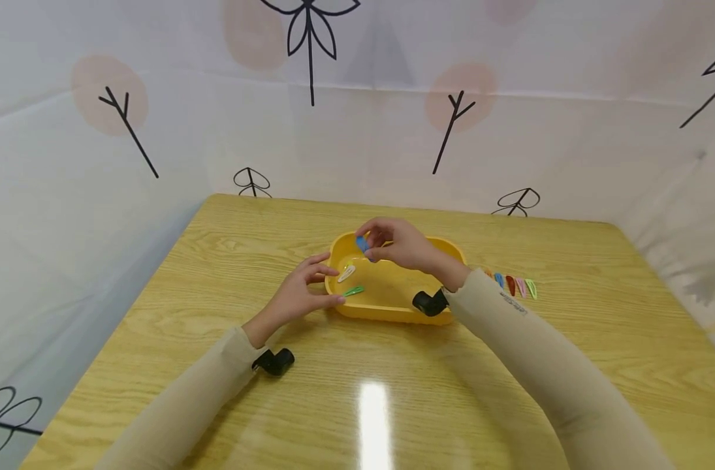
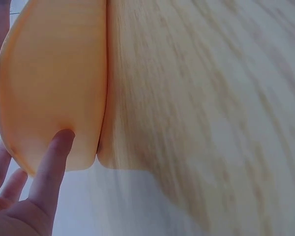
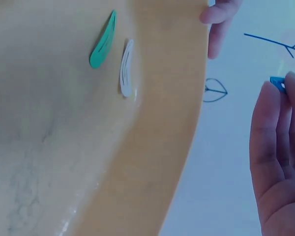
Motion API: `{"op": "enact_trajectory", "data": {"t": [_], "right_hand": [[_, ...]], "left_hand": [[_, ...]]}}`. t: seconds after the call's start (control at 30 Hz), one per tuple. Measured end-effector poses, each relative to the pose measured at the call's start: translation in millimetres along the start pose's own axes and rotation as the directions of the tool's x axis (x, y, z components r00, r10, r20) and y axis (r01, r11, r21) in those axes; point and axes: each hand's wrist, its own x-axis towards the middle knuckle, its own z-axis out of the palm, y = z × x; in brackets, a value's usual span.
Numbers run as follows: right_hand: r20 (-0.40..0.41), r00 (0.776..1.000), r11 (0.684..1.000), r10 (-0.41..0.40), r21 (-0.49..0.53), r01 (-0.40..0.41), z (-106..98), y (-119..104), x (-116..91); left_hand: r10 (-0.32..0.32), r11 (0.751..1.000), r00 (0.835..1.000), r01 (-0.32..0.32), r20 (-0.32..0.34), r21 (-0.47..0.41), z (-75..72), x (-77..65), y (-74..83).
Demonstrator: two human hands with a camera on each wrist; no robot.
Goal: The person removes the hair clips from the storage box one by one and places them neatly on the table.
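My right hand [image 1: 399, 245] pinches a blue hair clip [image 1: 362, 243] between thumb and fingers, above the left part of a yellow plastic tub [image 1: 392, 314]. In the right wrist view, only a bit of the blue clip [image 3: 277, 83] shows at the fingertips. Around the tub's left end lies my left hand [image 1: 301, 290], its fingers spread at the rim. One digit presses the tub's outer wall [image 2: 54, 73] in the left wrist view. Inside the tub are a white hair clip [image 3: 126, 69] and a green hair clip [image 3: 103, 42].
Right of the tub, several hair clips lie in a row on the wooden table [image 1: 333, 378], among them a blue one [image 1: 499, 280], a red one [image 1: 511, 285], a pink one [image 1: 521, 287] and a light green one [image 1: 531, 288]. A patterned cloth [image 1: 369, 143] hangs behind.
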Motion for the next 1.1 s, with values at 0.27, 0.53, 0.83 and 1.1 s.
{"op": "enact_trajectory", "data": {"t": [0.27, 0.53, 0.83, 1.1], "right_hand": [[-0.111, 0.994, 0.999, 0.011, 0.04, -0.007, -4.1, -5.6, -19.4], [-0.164, 0.986, 0.998, 0.033, 0.057, -0.024, -10.8, -1.9, -40.5], [-0.199, 0.977, 0.997, 0.075, 0.038, -0.068, -20.6, 10.0, -61.0], [-0.235, 0.967, 0.995, 0.098, 0.049, -0.089, -30.6, 13.7, -78.0]], "left_hand": [[-0.009, 1.0, 1.0, 0.009, 0.0, 0.003, 0.5, -0.6, 1.4], [-0.005, 1.0, 1.0, 0.005, 0.003, 0.005, 0.2, -1.3, 1.0], [0.008, 1.0, 1.0, -0.008, 0.006, 0.009, -0.1, -1.2, 1.0], [0.009, 1.0, 1.0, -0.01, 0.007, 0.01, 0.1, -2.2, 1.7]]}}
